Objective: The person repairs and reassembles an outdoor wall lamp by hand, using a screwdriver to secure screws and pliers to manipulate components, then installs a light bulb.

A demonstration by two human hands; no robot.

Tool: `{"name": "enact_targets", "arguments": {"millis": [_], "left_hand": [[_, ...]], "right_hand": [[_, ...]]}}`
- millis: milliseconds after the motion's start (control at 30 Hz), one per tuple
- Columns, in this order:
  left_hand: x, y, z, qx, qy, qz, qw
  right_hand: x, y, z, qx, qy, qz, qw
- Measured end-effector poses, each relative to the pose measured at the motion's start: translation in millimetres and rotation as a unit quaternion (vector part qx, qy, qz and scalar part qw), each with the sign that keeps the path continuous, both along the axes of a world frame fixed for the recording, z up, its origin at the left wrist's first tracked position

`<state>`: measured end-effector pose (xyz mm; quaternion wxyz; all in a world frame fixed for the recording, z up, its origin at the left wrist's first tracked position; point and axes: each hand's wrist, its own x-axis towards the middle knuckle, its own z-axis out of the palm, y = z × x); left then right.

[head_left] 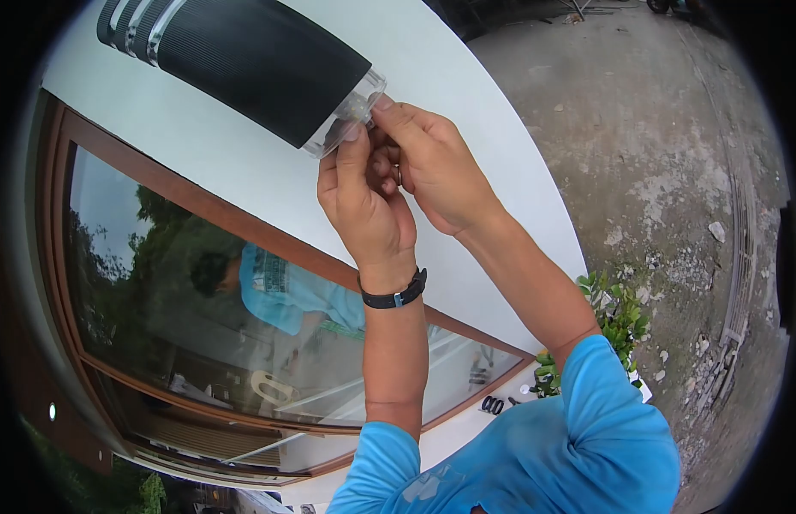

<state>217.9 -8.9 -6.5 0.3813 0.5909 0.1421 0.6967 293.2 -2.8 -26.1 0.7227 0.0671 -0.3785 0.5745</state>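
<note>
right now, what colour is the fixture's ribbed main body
The ribbed main body is black, best seen in the head view.

Daylight: soft, diffuse, only faint shadows
Smooth white wall (pixel 511 164): brightest broad area, upper centre
Large brown-framed glass window (pixel 188 321): mirror-like reflections, left and lower left
Frame edges: black vignette, strong fisheye bowing, softer detail
</note>
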Motion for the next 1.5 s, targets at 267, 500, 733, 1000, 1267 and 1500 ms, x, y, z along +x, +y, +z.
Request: {"name": "enact_targets", "arguments": {"millis": [267,500,733,1000,1267,1500], "left_hand": [[0.7,-7.1,3.4,-0.026,0.042,0.001,0.999],[0.5,-1.3,3.2,-0.019,0.015,0.023,0.999],[1.5,-2.9,2.2,-0.028,0.027,0.016,0.999],[5.5,-11.8,0.7,-0.004,0.037,0.037,0.999],[-11.7,-10.6,-14.8,0.045,0.083,0.088,0.992],[-43.1,-34.6,-34.7,0.057,0.088,0.132,0.986]], "right_hand": [[12.1,-5.9,0.7,0.002,-0.064,0.036,0.997],[-0.8,-4.7,-1.3,0.01,-0.011,-0.022,1.0],[6.8,-7.5,-1.4,0.011,-0.066,-0.018,0.998],[3.8,-2.3,-1.3,0.021,-0.067,-0.013,0.997],[-1.2,-11.0,1.1,0.01,-0.033,-0.021,0.999],[-7.0,-10.1,2.8,-0.003,-0.042,-0.061,0.997]]}}
